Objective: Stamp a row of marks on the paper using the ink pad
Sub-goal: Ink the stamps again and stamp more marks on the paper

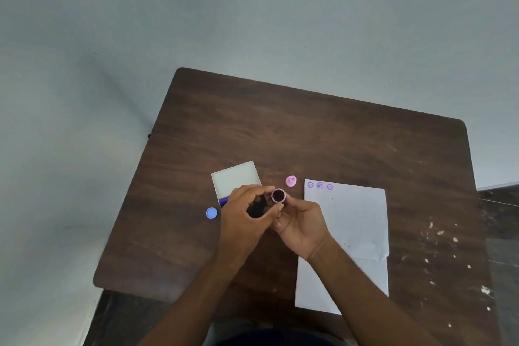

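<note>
Both hands meet above the middle of the brown table. My right hand pinches a small pink stamp, its dark inked face turned up toward me. My left hand curls close against it, fingertips touching the stamp's side. Behind my left hand lies the white ink pad case, with a purple strip showing at its near edge. White paper lies to the right, with three purple round marks in a row along its top left edge.
A pink stamp cap stands between the ink pad case and the paper. A round blue cap lies left of my left hand. White flecks dot the table's right side. The table's near left edge drops to the floor.
</note>
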The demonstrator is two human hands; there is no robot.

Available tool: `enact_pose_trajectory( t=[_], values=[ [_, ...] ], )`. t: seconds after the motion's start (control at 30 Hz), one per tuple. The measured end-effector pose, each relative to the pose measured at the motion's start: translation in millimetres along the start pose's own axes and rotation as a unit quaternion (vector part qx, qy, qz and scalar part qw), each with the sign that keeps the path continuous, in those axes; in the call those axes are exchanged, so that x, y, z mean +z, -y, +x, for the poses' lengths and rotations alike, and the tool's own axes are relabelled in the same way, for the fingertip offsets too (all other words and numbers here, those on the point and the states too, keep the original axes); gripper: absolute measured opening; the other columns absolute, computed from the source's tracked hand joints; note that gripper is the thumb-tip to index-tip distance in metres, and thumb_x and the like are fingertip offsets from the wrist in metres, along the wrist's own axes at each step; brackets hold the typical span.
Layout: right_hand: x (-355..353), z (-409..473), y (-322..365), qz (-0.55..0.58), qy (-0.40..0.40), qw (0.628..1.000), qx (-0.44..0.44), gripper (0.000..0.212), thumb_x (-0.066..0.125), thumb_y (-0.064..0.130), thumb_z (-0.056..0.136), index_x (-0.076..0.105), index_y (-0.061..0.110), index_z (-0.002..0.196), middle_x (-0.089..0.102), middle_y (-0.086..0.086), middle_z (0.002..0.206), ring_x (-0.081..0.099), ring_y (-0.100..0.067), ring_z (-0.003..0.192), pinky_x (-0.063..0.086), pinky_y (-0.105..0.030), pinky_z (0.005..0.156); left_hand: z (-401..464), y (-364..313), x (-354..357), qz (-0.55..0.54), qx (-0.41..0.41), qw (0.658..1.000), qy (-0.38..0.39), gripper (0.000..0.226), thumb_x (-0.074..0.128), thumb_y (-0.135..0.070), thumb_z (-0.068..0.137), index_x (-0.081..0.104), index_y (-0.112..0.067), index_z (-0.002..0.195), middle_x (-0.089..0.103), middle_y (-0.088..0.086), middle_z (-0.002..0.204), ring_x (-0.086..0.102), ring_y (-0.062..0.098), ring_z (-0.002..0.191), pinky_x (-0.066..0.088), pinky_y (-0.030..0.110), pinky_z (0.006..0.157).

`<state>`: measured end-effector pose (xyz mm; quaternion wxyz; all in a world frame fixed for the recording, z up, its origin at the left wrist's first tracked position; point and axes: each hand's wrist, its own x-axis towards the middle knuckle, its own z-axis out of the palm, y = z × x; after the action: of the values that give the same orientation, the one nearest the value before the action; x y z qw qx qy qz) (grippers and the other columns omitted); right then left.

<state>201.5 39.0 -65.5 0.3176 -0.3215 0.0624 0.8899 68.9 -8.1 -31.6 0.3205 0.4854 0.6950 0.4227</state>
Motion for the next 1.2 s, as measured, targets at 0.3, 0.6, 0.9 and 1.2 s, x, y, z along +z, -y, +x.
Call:
enact_pose_trajectory(
  t=[0.3,0.6,0.9,1.2],
  values=[
    [-36,-22,52,-0.246,-0.248,0.917,-0.193,0.016,0.063,0.013,0.092,0.076,0.004,0.092,0.068,-0.014,0.079,0.058,-0.022,0.068,0.054,-0.032,0.066,9,23,44,0.104,-0.081,0.984,0.118,0.027,0.064,-0.026,0.09,0.066,-0.02,0.116,0.067,-0.003,0.117,0.061,0.009,0.106,0.049,0.026,0.096],
    [-82,-42,105,-0.533,-0.403,0.666,-0.332,0.011,0.075,0.032,0.082,0.071,0.023,0.084,0.071,0.008,0.072,0.064,-0.013,0.059,0.052,-0.02,0.052,26,16,124,0.209,-0.01,0.96,0.184,0.037,0.059,-0.04,0.09,0.059,-0.028,0.125,0.059,-0.006,0.13,0.052,0.01,0.119,0.031,0.018,0.1],
    [-92,-13,116,-0.572,-0.394,0.635,-0.339,0.017,0.073,0.039,0.082,0.059,0.029,0.083,0.06,0.018,0.073,0.06,-0.008,0.063,0.041,0.002,0.055,54,9,171,0.299,0.038,0.938,0.17,0.05,0.063,-0.051,0.083,0.059,-0.023,0.124,0.062,0.0,0.126,0.057,0.019,0.112,0.04,0.029,0.101],
    [-112,-4,113,-0.578,-0.391,0.637,-0.328,0.019,0.074,0.04,0.081,0.059,0.028,0.086,0.065,0.01,0.081,0.061,-0.009,0.068,0.044,-0.001,0.057,51,14,184,0.277,0.029,0.95,0.142,0.041,0.074,-0.039,0.08,0.068,-0.015,0.112,0.069,0.005,0.115,0.062,0.023,0.103,0.046,0.032,0.095]
  ],
)
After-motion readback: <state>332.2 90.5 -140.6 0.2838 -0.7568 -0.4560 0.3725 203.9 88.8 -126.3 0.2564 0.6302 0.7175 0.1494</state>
